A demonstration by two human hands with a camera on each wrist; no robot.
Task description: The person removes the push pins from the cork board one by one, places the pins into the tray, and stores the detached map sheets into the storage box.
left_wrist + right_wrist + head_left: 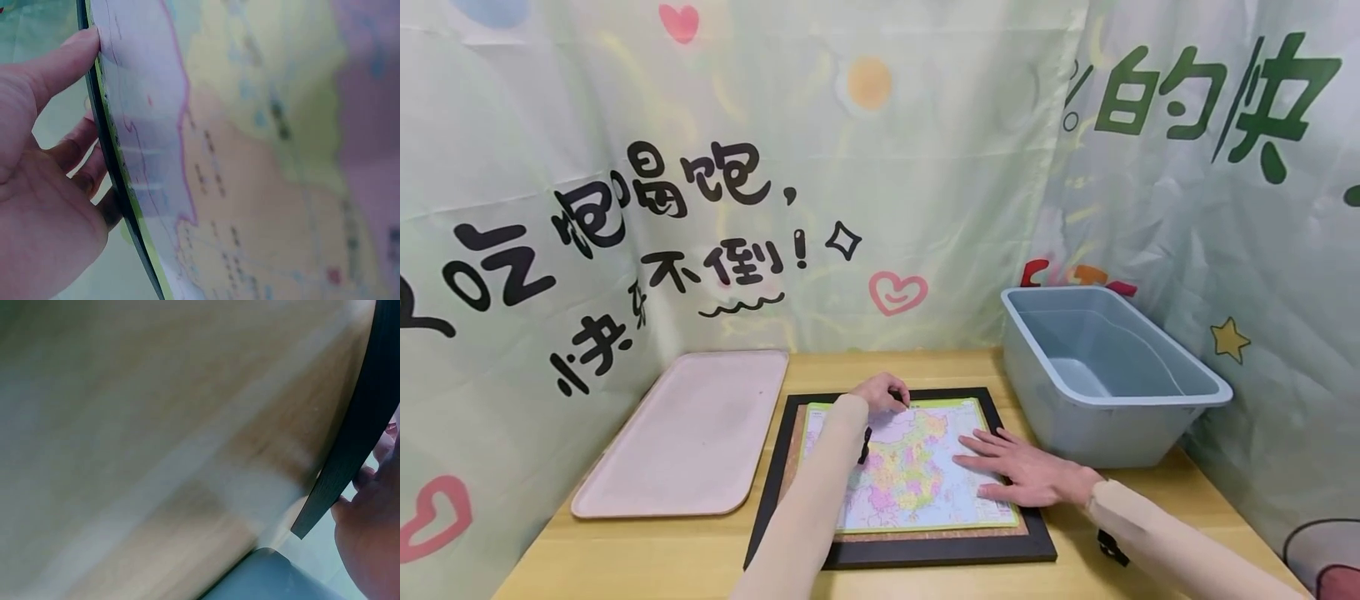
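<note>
A colourful map [910, 467] with a green border lies in a black frame [947, 553] on the table. My left hand [878, 392] is at the far edge of the frame, fingers curled there. In the left wrist view, the thumb of the left hand [47, 169] lies at the border of the map [250, 156], while the other fingers pass behind the dark frame edge, which partly hides them. My right hand [1018, 468] lies with spread fingers over the right side of the map and frame. The right wrist view catches only part of that right hand [372, 531] beyond the frame bar [350, 444].
To the left lies a pale pink tray [692, 437]. A deep grey-blue bin [1097, 433] stands behind the right hand, close to the frame's far right corner. A printed curtain [925, 183] hangs around the wooden table [647, 554]. Brown board [786, 467] shows inside the frame.
</note>
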